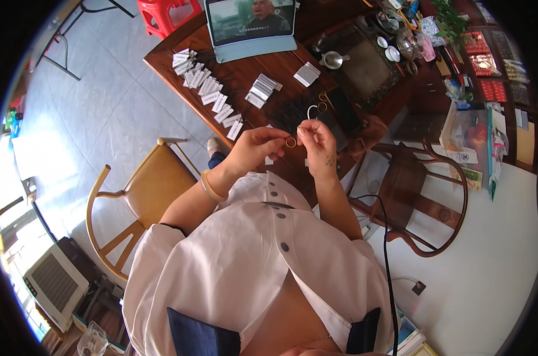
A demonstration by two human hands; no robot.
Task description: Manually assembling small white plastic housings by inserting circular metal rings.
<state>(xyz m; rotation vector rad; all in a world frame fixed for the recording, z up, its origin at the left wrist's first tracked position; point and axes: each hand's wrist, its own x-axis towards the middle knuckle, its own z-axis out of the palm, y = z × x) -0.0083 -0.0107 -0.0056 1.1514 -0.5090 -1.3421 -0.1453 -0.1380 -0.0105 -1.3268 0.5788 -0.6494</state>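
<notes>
Both hands meet in front of my chest, over the near edge of the wooden table. My left hand [258,149] is closed in a pinch, with a small gold-coloured ring [291,142] at its fingertips. My right hand [317,148] is also pinched, close beside the ring; whatever lies between its fingers is too small to make out. Just beyond the hands is a bundle of black cords [288,113]. White hang tags [209,89] form a long overlapping row at the left, and a smaller stack of tags [262,90] lies nearer the middle.
Another tag stack [307,74] lies farther right, near gold-handled scissors [323,101]. A tablet [251,24] plays video at the back. A tea tray [367,59] with cups is at the right. Chairs stand left [156,184] and right [402,184]. A black cable [387,261] hangs beside me.
</notes>
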